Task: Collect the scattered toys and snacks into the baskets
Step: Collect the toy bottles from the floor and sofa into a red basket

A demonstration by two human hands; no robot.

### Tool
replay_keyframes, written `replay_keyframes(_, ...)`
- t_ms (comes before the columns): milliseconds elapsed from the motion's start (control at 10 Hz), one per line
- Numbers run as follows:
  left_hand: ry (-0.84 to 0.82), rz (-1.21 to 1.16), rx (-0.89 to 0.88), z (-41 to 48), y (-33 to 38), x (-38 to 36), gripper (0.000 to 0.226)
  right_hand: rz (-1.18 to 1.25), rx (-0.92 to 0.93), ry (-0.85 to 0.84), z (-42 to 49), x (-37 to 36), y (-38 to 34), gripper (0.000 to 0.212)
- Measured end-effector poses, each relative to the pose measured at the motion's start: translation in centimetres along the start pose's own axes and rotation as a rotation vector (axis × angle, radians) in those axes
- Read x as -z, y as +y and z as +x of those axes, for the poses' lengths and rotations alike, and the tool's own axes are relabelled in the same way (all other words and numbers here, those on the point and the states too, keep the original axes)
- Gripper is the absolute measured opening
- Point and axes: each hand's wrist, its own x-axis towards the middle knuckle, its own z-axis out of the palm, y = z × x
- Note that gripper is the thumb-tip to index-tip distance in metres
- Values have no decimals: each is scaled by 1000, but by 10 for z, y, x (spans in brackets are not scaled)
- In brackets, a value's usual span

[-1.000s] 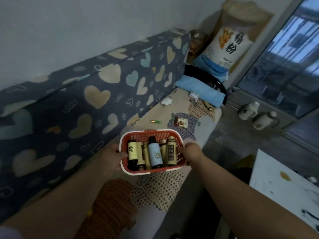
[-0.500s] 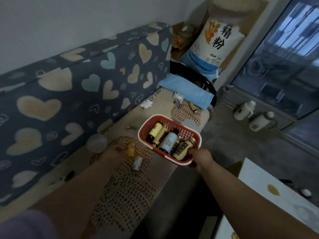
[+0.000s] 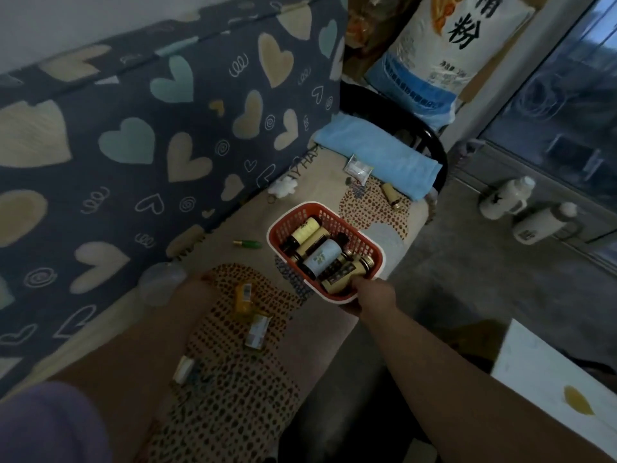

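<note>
A red basket (image 3: 364,241) with a white rim holds several small bottles, one with a pale blue label (image 3: 322,259). My right hand (image 3: 370,293) grips its near rim and holds it just above the sofa seat. Down on the seat, my left hand (image 3: 197,290) sits beside a small yellow bottle (image 3: 243,299); its fingers are too dark to make out. Loose on the seat lie a white-labelled bottle (image 3: 257,333), another small bottle (image 3: 183,369), a green tube (image 3: 247,243), a white fluffy toy (image 3: 282,188), a clear packet (image 3: 359,168) and a brown bottle (image 3: 390,196).
A clear round lid (image 3: 160,283) lies by the heart-patterned sofa back (image 3: 140,142). A blue towel (image 3: 380,153) and a black chair (image 3: 424,135) close the seat's far end, under a flour sack (image 3: 440,51). Two white flasks (image 3: 505,202) stand on the floor; a white table (image 3: 547,375) is at lower right.
My left hand has let go of the basket and dropped to the seat by the yellow bottle. My right hand alone has carried the basket to the right and farther away.
</note>
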Motion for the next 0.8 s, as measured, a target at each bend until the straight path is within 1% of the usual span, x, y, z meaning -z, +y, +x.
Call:
replay_keyframes(100, 50, 128, -64, 100, -17, -19, 33, 8, -12, 0, 38, -25, 2, 12)
replay_keyframes(200, -12, 315, -75, 153, -15, -27, 46, 3, -3, 11, 77, -42, 4, 12)
replay_keyframes(300, -15, 399, -168, 193, -5, -39, 56, 1, 5, 21, 109, -51, 7, 15)
replay_keyframes(400, -38, 536, -211, 230, 3, -49, 60, -7, 4, 43, 134, -56, 8, 18)
replay_keyframes(500, -48, 610, -233, 266, 5, -63, 63, -21, 0, 69, 157, -61, 12, 17)
replay_keyframes(600, -84, 689, -149, 292, 6, -80, 60, 4, 0, 74, 175, -66, 15, 17)
replay_keyframes(700, -148, 610, 22, 310, 6, -89, 62, 27, -7, 76, 186, -70, 18, 15)
replay_keyframes(800, 34, 643, -60, 314, -2, -98, 41, 32, 1, 90, 193, -71, 19, 13)
